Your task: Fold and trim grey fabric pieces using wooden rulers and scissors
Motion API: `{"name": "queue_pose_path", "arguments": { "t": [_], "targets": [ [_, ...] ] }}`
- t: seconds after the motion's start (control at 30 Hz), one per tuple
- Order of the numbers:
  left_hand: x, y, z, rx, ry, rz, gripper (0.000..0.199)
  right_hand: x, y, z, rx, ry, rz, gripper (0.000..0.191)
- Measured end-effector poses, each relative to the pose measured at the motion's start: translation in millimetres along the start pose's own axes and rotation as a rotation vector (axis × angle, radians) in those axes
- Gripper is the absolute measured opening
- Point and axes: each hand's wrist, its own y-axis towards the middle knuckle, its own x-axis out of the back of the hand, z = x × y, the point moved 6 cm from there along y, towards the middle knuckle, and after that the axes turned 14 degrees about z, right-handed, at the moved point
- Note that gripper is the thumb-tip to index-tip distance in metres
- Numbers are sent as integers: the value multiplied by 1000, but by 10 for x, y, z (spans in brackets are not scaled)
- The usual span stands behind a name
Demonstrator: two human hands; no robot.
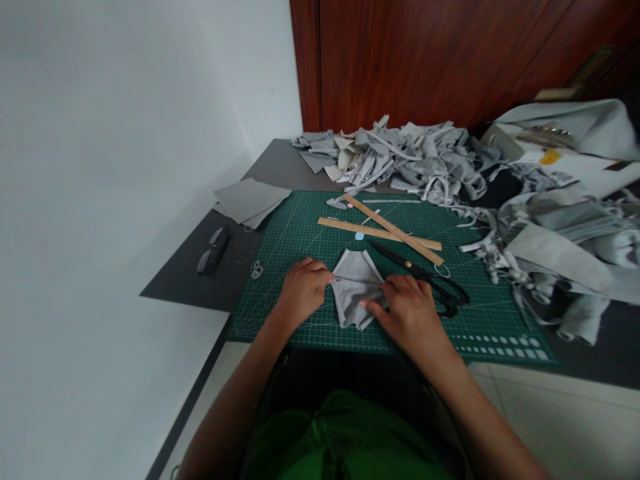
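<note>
A small piece of grey fabric [356, 267] lies on the green cutting mat [295, 220], with a fold or seam running across its middle. My left hand [306, 288] pinches its left edge at the end of that line. At the right edge, my right hand [407, 303] grips the cloth, its thumb lying on the fabric's face and its fingertips partly hidden. Black-handled scissors [409, 265] lie just beyond my right hand, blades pointing to the upper left. Two wooden rulers [350, 227] cross each other behind the fabric, near a pale blue chalk piece [359, 236].
Grey fabric sheets [250, 200] and eyeglasses [214, 252] rest on the dark table at left. A heap of grey scraps [395, 153] lines the back. More cloth [565, 260] and a white box [575, 163] crowd the right. A white wall [125, 167] borders the left.
</note>
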Motion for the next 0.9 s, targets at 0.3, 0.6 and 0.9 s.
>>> {"name": "queue_pose_path", "arguments": {
  "t": [0.3, 0.6, 0.9],
  "targets": [
    [30, 12, 103, 33, -517, -173, 10, -30, 39, 87, 193, 105, -62, 34],
    [-82, 20, 64, -8, -1016, -73, 29, -62, 61, 104, 209, 629, -155, 20],
    [-144, -21, -237, -158, -1086, -22, 61, 13, -31, 51, 59, 760, -192, 22]
  ]
}}
